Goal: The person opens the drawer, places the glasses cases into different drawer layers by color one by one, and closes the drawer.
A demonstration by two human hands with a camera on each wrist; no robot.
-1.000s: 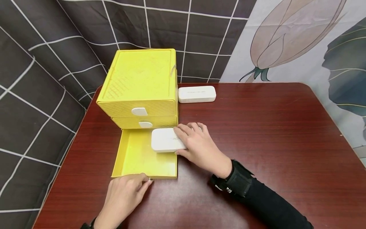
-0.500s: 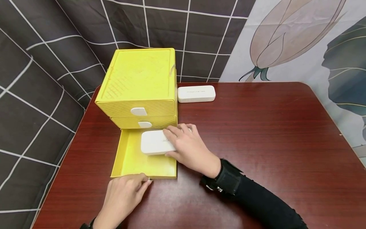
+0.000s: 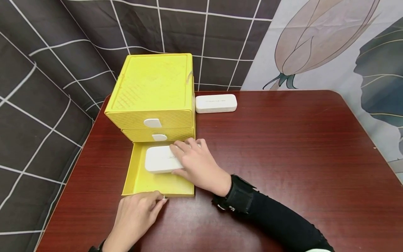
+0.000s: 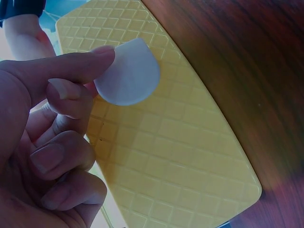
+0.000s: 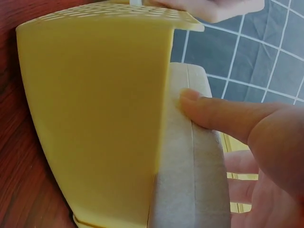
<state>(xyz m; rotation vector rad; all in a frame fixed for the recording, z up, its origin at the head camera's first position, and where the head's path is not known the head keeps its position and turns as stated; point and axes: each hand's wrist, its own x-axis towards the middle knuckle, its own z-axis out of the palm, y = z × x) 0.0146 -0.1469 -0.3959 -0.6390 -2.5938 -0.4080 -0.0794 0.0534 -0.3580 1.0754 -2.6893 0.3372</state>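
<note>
My right hand (image 3: 199, 166) grips a white glasses case (image 3: 158, 160) by its right end, thumb on the near side and fingers over the far side. The case lies over the pulled-out bottom drawer (image 3: 160, 185) of a yellow drawer box (image 3: 154, 84). In the right wrist view, the thumb presses the side of the case (image 5: 175, 142), close to the yellow drawer wall (image 5: 95, 109). At the drawer's front, my left hand (image 3: 135, 213) pinches the white tab handle (image 4: 130, 76) between thumb and index finger; the other fingers are curled below.
A second white glasses case (image 3: 216, 103) lies on the table right of the box. Two upper drawers with white tabs (image 3: 153, 123) are closed. The dark red tabletop (image 3: 283, 147) extends right. A grid-patterned curtain (image 3: 179, 28) hangs behind and to the left.
My right hand has moved left with the white glasses case, bringing it further over the open drawer. The left hand stays at the handle, and the drawer has not moved.
</note>
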